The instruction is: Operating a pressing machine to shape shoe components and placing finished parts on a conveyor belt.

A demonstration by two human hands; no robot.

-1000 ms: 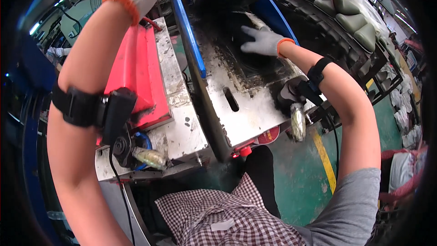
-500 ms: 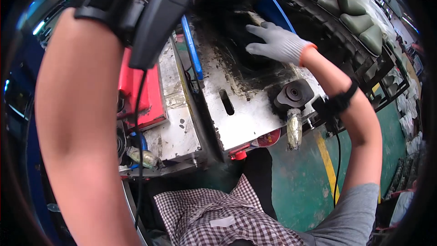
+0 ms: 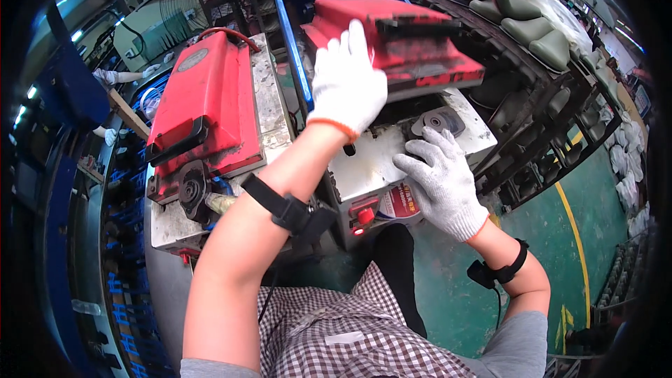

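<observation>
Left hand: a white knitted glove with an orange cuff (image 3: 348,84) lay over the near left part of the right-hand cover, its fingers stretched out long and pointing away from the body, wrapped around nothing.
Right hand: a second white knitted glove with an orange cuff (image 3: 441,185) hung at the front of the right machine, fingers loosely bent, tips just beside the hub; the palm side was hidden, so I could not tell whether it gripped anything.
Right-hand cover: a red, ridged metal lid with a black bar handle (image 3: 413,52) stood above the white, dirt-stained metal base (image 3: 465,133); its near edge was blurred, but it seemed raised, with a dark gap beneath.
Hub: a dark, rounded metal piece with a ring at its centre (image 3: 437,121) sat on the base's near edge.
Tray: a blue, straight-walled surround (image 3: 283,21) ran along the lid's left and far sides.
Button: a round red push button (image 3: 365,215) showed on the base's front.
Left machine: a matching red metal lid (image 3: 210,91) rested there, beside the first.
Rack: dull green moulded pieces (image 3: 514,3) lay in rows to the right.
</observation>
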